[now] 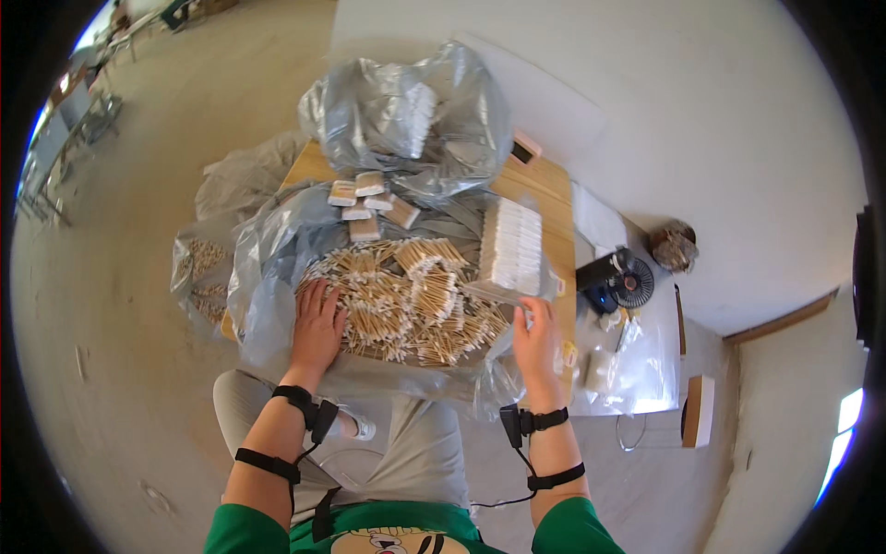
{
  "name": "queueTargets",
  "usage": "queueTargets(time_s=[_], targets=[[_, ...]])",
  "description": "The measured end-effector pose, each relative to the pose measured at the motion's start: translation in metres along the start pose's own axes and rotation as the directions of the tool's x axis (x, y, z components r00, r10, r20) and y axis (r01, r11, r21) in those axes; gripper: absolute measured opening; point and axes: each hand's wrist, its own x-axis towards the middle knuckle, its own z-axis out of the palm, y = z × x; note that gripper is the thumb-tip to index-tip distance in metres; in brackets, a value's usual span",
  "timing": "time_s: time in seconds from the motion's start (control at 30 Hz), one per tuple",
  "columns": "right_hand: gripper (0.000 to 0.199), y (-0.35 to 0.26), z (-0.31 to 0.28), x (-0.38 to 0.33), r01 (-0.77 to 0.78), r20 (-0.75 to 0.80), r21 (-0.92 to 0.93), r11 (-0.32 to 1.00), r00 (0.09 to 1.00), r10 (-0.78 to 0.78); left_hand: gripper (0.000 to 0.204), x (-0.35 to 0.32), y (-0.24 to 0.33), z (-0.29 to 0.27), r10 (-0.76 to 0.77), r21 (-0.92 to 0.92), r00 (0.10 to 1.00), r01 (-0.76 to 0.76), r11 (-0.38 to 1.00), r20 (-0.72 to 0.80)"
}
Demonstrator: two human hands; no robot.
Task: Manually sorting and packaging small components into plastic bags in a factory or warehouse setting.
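A wide heap of loose cotton swabs [374, 309], with white tips and wooden sticks, lies on grey plastic sheeting [369, 371] over a table. My left hand [318, 328] rests on the heap's left edge, its fingers stretched out. Beside the near end of a stack of white-wrapped packs [512, 247] is my right hand [536, 346], its thumb and forefinger slightly apart. Whether its fingertips touch the stack's clear wrapping I cannot tell. Several small packs of swabs [365, 229] sit behind the heap.
A large clear bag [411, 111] with white packs stands at the table's [544, 189] far end. Bags of loose swabs [205, 263] are at the left. On the right, a side table [651, 369] carries a small black fan [633, 282] beside the wall.
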Motion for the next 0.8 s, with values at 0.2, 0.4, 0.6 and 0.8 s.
queueTargets(time_s=[0.2, 0.4, 0.6, 0.8], targets=[[0.023, -0.058, 0.118, 0.076, 0.311, 0.268, 0.098, 0.945, 0.907, -0.326, 0.038, -0.003, -0.004, 0.002, -0.079, -0.036, 0.996, 0.08, 0.996, 0.03], [0.033, -0.056, 0.223, 0.134, 0.333, 0.397, -0.041, 0.942, 0.871, -0.29, 0.036, 0.002, -0.001, 0.006, -0.096, -0.076, 0.995, 0.098, 0.992, 0.028], [0.041, -0.083, 0.232, 0.139, 0.129, 0.495, -0.348, 0.929, 0.866, 0.066, 0.035, -0.003, -0.008, 0.005, -0.087, -0.133, 0.996, 0.087, 0.987, 0.003], [0.021, -0.102, 0.17, 0.104, 0.03, 0.13, 0.157, 0.987, 0.99, -0.051, 0.037, -0.007, -0.011, 0.01, -0.118, -0.175, 0.992, 0.109, 0.979, -0.047]])
